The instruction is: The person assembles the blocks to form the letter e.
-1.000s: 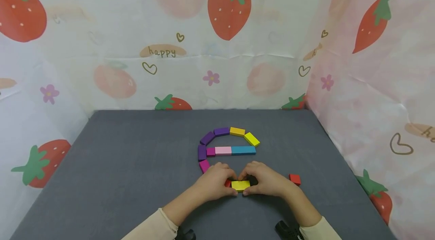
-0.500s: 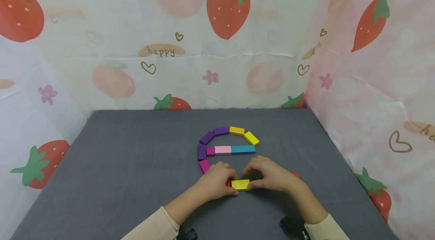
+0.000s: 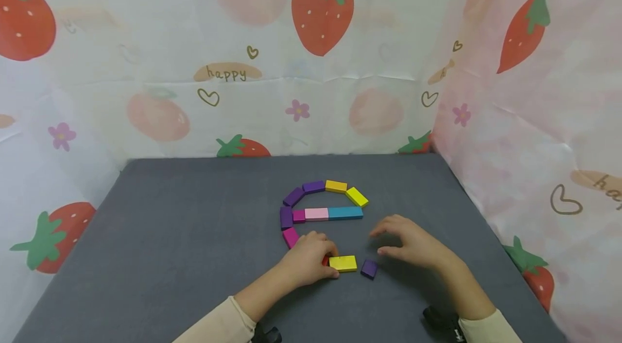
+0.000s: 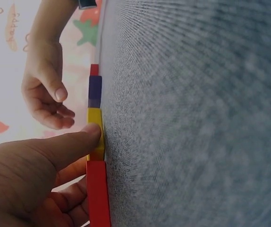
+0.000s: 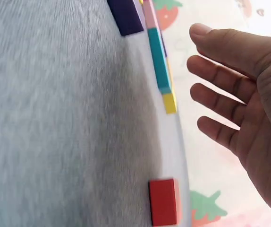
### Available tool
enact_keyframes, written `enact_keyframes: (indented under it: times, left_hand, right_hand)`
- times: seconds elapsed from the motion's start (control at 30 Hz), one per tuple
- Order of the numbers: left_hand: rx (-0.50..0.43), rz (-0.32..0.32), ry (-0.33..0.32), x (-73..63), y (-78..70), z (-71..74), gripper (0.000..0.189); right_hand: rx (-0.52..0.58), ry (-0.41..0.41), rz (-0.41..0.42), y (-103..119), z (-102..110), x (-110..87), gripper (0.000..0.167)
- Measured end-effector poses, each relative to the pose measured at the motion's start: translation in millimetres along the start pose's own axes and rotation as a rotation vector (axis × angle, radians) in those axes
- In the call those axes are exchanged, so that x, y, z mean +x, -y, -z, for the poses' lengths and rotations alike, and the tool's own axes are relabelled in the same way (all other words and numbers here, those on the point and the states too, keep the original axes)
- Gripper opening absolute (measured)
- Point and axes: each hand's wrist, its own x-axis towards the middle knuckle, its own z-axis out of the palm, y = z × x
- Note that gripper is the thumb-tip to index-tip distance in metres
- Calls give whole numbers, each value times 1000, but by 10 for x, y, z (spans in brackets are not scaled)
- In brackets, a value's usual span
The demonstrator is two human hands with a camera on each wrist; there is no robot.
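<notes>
My left hand stays low at the bottom of a curve of coloured blocks, pinching a yellow block near its left end. In the left wrist view its thumb presses the yellow block's side, and a red block adjoins it. My right hand hovers above the table, fingers loosely bent and nothing in its grasp. Between the hands a short purple block lies slightly turned, a small gap from the yellow one. Another red block appears in the right wrist view; my right arm hides it from the head view.
Purple blocks, an orange block and a yellow block form the upper curve. A pink block and a blue block make its crossbar. Strawberry-print cloth surrounds the grey table.
My right hand has let go near the yellow block and moved right and up. The short purple block now shows where that hand was. My left hand keeps its grip.
</notes>
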Motion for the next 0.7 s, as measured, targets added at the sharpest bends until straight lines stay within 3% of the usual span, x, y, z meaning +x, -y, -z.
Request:
enact_keyframes:
  times: [0.2,0.7]
  left_hand:
    - [-6,-3,-8,1,-3,-1,33]
    - [-2,-1,-11,-4,-15,14,35]
  right_hand:
    - [38,13,7,-21,-11,-71,35]
    - [169,196,37,2,-214,-42,43]
